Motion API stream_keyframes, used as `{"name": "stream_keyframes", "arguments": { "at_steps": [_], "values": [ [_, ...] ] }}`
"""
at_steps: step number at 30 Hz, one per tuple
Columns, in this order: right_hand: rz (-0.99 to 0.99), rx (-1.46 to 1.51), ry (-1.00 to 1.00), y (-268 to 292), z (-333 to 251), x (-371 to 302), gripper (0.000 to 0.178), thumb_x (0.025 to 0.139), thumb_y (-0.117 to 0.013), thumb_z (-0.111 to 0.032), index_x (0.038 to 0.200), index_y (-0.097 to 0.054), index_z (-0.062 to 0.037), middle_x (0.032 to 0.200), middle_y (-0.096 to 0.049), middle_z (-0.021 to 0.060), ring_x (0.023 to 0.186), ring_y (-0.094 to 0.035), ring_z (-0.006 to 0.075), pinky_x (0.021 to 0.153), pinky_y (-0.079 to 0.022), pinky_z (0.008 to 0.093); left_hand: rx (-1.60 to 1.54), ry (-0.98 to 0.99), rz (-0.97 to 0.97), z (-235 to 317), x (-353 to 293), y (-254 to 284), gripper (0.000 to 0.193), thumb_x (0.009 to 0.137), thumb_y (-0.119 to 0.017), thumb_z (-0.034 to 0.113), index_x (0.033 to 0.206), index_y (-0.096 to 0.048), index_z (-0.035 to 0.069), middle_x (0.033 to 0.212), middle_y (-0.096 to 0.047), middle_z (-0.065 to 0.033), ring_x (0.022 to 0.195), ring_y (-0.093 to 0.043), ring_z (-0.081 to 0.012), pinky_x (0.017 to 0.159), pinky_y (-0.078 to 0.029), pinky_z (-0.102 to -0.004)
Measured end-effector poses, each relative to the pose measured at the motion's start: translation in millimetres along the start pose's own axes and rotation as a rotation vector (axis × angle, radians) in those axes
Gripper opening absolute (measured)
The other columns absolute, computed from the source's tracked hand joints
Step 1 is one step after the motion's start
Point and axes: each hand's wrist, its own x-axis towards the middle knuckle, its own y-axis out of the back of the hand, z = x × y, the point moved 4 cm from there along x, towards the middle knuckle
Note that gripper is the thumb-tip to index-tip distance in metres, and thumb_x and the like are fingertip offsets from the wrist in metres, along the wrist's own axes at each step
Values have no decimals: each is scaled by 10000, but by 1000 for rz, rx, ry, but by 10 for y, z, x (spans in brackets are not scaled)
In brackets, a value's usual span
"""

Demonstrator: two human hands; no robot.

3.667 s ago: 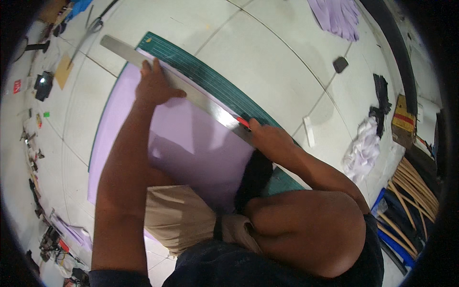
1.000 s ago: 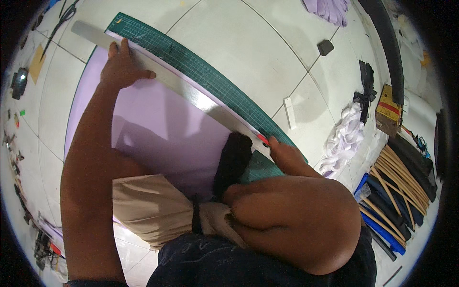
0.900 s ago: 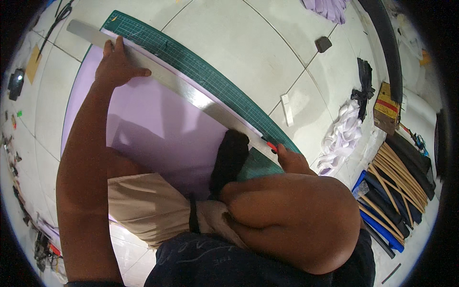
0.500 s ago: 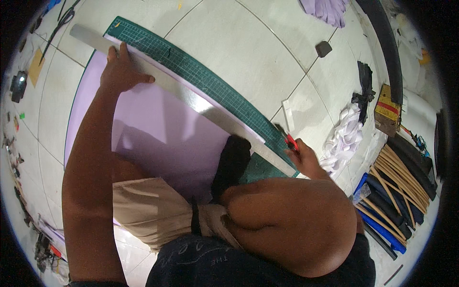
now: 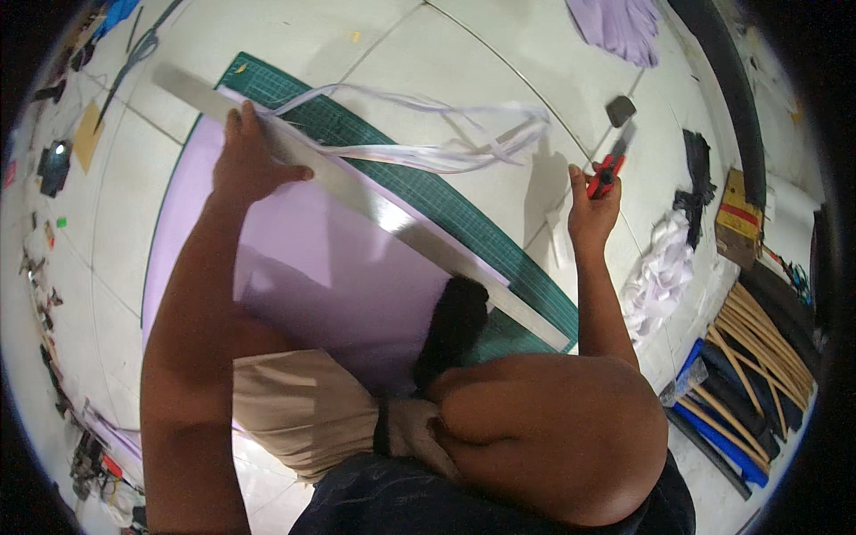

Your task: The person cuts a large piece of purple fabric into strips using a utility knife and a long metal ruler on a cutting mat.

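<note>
My left hand (image 5: 252,162) lies with fingers spread on a long metal ruler (image 5: 343,187), thumb stretched toward the right. The ruler runs diagonally across a lavender sheet (image 5: 312,245), near the sheet's far edge. Beneath both is a green cutting mat (image 5: 459,218), bare along its far side. My right hand (image 5: 593,214) is raised beyond the mat's right end, closed around a red utility knife (image 5: 606,174) whose blade points away from me. Thin pale lavender strips (image 5: 419,159), partly blurred, stretch in a loop over the mat and the floor.
My black-covered foot (image 5: 453,325) rests by the ruler's near side. At right are a white fabric heap (image 5: 660,276), wooden sticks (image 5: 762,334) and a yellow box (image 5: 740,209). A small dark block (image 5: 620,111), lavender fabric (image 5: 615,27) and black scissors (image 5: 134,58) lie farther off.
My right hand with the utility knife has lifted up and away from the mat's right end. Pale strips now loop beyond the ruler. The left hand stays on the ruler; the view has shifted slightly.
</note>
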Motion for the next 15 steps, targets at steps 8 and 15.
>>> {"name": "stream_keyframes", "arguments": {
  "at_steps": [8, 15],
  "values": [
    [-1094, 36, -42, -1166, -1856, -757, 389, 1010, -557, -311, 1269, -486, -30, 910, -686, 253, 857, -706, 404, 746, -529, 505, 115, 44, -49, 61, -12, 14, 1517, 492, -965, 577, 1570, -97, -45, 1558, -220, -388, 1434, -360, -492, 1126, -438, -476],
    [-1128, -151, 302, -1721, -2339, -847, 257, 1006, -489, -222, 1116, -469, 10, 867, -679, 270, 792, -672, 469, 726, -516, 574, 46, 100, -62, 52, -28, 42, 1449, 477, -994, 472, 1575, -163, 19, 1594, -202, -319, 1475, -305, -443, 1100, -466, -482]
  ]
}}
